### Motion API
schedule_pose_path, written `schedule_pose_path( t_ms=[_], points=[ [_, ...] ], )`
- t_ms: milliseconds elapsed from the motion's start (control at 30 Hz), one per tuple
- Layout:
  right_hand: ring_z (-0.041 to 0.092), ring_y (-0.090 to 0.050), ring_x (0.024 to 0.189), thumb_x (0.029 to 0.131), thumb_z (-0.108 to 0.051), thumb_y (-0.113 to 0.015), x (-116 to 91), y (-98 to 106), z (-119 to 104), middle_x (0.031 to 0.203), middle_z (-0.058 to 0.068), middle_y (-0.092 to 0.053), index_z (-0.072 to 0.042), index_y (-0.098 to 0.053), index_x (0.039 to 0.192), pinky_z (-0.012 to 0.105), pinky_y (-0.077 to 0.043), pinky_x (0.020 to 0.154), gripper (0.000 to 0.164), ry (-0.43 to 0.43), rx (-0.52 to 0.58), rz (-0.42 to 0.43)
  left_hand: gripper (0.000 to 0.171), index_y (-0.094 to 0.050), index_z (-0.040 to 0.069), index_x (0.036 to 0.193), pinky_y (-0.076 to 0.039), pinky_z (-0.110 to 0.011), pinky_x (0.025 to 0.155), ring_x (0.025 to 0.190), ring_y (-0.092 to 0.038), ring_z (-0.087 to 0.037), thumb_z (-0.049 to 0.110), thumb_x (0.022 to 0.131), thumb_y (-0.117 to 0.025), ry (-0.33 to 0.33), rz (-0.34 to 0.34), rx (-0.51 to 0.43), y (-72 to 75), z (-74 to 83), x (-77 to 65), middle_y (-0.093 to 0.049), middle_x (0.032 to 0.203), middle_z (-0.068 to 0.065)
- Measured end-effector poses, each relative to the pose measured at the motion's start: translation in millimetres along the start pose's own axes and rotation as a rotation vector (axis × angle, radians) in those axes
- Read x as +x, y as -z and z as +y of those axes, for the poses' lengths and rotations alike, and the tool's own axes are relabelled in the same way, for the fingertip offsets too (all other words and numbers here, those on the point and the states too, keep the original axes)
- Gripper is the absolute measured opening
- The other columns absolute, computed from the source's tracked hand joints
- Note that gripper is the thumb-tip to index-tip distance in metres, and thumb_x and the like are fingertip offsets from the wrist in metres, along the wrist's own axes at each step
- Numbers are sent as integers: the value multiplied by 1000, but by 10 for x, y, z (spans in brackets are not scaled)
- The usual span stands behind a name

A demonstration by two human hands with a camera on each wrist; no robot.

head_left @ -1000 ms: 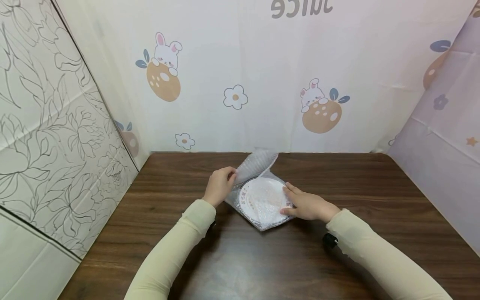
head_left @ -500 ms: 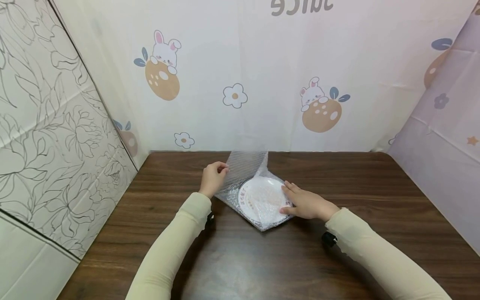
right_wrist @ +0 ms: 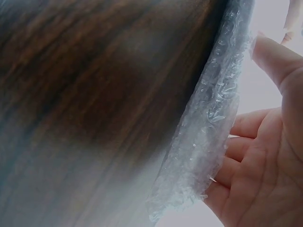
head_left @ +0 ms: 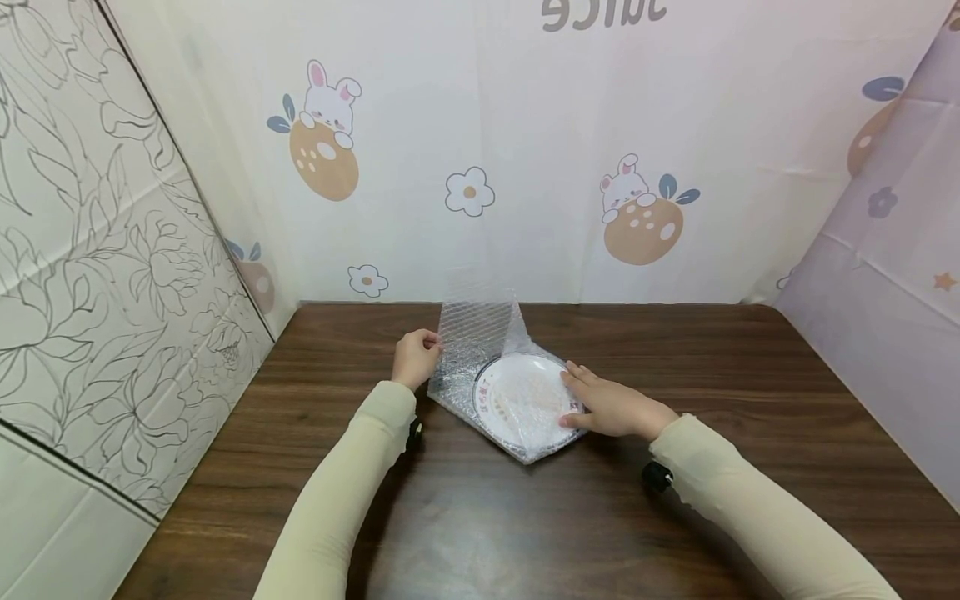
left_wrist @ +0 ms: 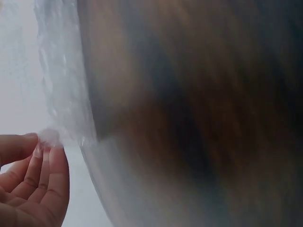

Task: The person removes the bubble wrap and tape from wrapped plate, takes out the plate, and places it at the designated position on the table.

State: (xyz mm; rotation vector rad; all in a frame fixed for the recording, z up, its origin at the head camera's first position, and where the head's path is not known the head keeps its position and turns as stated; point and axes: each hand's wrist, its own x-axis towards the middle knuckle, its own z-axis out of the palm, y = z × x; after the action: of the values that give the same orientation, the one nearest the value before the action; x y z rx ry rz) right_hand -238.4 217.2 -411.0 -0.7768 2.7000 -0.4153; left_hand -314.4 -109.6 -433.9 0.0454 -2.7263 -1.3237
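Observation:
A white plate (head_left: 553, 382) with a dark rim and printed characters lies in the middle of the table, partly covered by clear bubble wrap (head_left: 474, 327). At the plate's left, my left hand (head_left: 416, 358) pinches the edge of a raised flap of the wrap between thumb and fingertips. The left wrist view shows this pinch on the bubble wrap (left_wrist: 66, 71) up close. My right hand (head_left: 617, 408) rests with extended fingers on the plate's right side. In the right wrist view, its fingers (right_wrist: 248, 125) and thumb lie along the wrapped edge.
The dark wooden table (head_left: 480, 525) reaches back to a curtain (head_left: 525, 117) printed with rabbits and flowers. A panel with line-drawn flowers (head_left: 97, 208) stands at the left, and more curtain hangs on the right.
My left hand has moved left, drawing the bubble wrap flap with it, so the flap spreads and stands up behind the plate. My right hand stays in place.

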Motion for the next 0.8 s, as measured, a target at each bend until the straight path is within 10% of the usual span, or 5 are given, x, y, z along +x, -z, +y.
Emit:
schedule_pose_path(
  t_ms=[433,633,800],
  points=[
    [44,-14,149,96,-46,-58,7,-1,40,162,26,-7,5,-21,153,58,-23,118,86,-7,23,-18,22,-65,3,114,-53,-39,82,98,-63,-27,14,95,-62,7,44,-1,29,43,12,-67,108,-14],
    [44,-13,149,96,-47,-57,17,-2,56,162,26,-7,5,-21,153,59,-23,117,86,-3,29,-21,28,-62,4,119,-50,-39,81,94,-58,-26,19,96,-63,-146,133,8,64,138,-43,-61,106,-13],
    [44,-14,149,96,-46,-58,12,-11,58,162,26,-7,5,-21,153,58,-23,117,86,-3,29,-18,36,-59,4,128,-52,-40,89,105,-58,-26,23,97,-61,-257,1,90,73,224,-117,-57,120,-13]
  ],
)
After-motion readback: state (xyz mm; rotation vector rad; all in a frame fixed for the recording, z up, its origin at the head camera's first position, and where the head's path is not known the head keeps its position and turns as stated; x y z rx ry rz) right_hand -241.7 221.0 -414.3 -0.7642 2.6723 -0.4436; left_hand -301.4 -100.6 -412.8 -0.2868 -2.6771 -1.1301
